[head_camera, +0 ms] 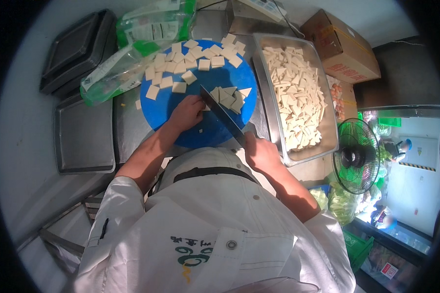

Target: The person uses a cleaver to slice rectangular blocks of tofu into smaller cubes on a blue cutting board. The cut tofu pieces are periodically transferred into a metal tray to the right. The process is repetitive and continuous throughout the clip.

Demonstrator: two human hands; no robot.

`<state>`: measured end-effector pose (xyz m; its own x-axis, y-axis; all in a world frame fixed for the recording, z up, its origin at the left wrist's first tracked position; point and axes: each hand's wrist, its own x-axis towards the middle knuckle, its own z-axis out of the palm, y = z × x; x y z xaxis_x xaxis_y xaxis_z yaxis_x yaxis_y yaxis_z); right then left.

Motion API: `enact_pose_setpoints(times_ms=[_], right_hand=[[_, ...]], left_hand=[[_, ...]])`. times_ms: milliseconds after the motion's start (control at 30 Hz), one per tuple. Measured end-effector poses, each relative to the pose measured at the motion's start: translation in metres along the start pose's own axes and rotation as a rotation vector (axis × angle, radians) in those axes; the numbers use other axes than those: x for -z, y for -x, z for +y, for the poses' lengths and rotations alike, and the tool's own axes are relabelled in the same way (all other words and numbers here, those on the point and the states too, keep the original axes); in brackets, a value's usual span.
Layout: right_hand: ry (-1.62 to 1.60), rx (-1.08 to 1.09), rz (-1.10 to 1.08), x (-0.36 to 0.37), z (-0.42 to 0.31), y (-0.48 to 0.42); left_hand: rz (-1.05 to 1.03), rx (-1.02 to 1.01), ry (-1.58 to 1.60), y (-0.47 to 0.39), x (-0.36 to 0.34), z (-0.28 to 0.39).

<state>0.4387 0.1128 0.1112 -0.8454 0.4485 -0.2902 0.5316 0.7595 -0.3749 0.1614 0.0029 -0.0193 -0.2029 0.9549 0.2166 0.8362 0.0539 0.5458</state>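
Observation:
My right hand (261,151) grips the handle of a broad-bladed kitchen knife (223,116), its blade slanting across a round blue cutting board (168,119). Left of the blade, my left hand (186,112) has its fingers curled down on a pale, tofu-like piece (206,108), mostly hidden by the fingers. Several pale square slices (179,87) lie along the board's far and left sides. On the blade's right is a loose pile of cut triangles (227,98). A small scrap (201,130) sits near the board's front edge.
A deep steel pan (328,144) full of pale triangles stands right of the board. Steel trays (84,135) and green plastic packaging (113,77) are on the left. Behind the pan is a cardboard box (341,47); a black fan (355,157) stands right. Two people appear farther off.

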Motion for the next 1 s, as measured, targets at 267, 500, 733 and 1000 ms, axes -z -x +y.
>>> enact_pose_setpoints(times_ms=[267,500,733,1000], right_hand=[[-0.083,-0.038,0.005,-0.027,0.023,-0.031],[-0.087,-0.156,-0.075,-0.022,0.008,-0.004],[-0.087,-0.199,-0.110,-0.022,0.010,0.001],[-0.094,-0.195,0.015,-0.020,0.007,-0.006]], left_hand=[[0.002,-0.038,-0.037,-0.008,0.018,-0.001],[0.212,0.085,-0.224,-0.019,0.053,-0.040],[0.049,0.167,-0.148,0.007,0.050,-0.031],[-0.043,-0.016,0.017,0.016,0.007,0.010]])
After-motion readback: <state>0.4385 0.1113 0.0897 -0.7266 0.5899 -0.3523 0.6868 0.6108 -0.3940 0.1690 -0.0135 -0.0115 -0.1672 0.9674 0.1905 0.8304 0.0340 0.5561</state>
